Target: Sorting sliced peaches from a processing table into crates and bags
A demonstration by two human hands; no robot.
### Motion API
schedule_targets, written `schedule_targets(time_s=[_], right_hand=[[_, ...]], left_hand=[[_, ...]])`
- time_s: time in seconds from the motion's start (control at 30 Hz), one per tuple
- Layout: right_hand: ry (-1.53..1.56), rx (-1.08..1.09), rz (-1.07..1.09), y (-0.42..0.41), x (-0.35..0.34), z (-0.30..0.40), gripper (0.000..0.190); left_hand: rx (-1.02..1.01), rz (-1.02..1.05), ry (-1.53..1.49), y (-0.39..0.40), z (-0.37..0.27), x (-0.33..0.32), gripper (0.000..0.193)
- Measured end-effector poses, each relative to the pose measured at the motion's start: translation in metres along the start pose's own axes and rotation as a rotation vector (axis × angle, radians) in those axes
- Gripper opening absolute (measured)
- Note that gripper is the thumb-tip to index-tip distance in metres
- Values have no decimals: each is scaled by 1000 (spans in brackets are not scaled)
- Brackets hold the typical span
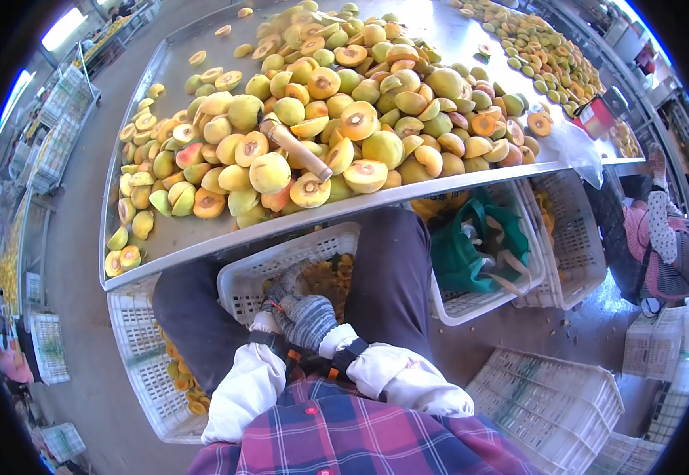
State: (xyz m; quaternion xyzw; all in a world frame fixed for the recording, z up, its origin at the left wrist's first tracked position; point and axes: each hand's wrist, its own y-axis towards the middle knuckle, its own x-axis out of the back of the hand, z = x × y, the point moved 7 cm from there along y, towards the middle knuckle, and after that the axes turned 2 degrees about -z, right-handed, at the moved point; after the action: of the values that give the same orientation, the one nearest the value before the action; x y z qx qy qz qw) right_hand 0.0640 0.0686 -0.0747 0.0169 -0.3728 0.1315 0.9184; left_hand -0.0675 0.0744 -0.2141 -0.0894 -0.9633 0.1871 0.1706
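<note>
My left hand [283,288] and my right hand [309,317] wear grey knitted gloves and are close together between my knees. The right hand lies across the left wrist, near a thin red band. Its fingertips are hidden, so I cannot tell whether it grips the glove. Below both hands is a white plastic crate [288,240] with orange fruit pieces [326,285] inside. In front of me, whole and halved yellow peaches [359,120] are heaped on a metal table [202,246]. A wooden-handled tool [297,148] rests on the heap, away from both hands.
To the right, a green bag [481,249] sits in another crate [457,312]. At my left leg stands a crate [142,356] holding fruit pieces. Upturned crates [546,409] occupy the floor at right. A co-worker [659,237] sits at the far right. A plastic bag [576,151] overhangs the table edge.
</note>
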Motion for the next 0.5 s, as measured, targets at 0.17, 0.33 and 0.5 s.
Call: schedule_targets(time_s=[0.17,0.33,0.5], right_hand=[[-37,-12,-149,-5,16,-4,24],[-86,-14,-100,-11,10,-3,25],[-134,-109,-34,-11,8,-7,31]], left_hand=[[55,55,-105,-15,2,-6,49],[101,128,-537,-15,-26,-20,55],[146,342,-1099,25,-74,-48,61]])
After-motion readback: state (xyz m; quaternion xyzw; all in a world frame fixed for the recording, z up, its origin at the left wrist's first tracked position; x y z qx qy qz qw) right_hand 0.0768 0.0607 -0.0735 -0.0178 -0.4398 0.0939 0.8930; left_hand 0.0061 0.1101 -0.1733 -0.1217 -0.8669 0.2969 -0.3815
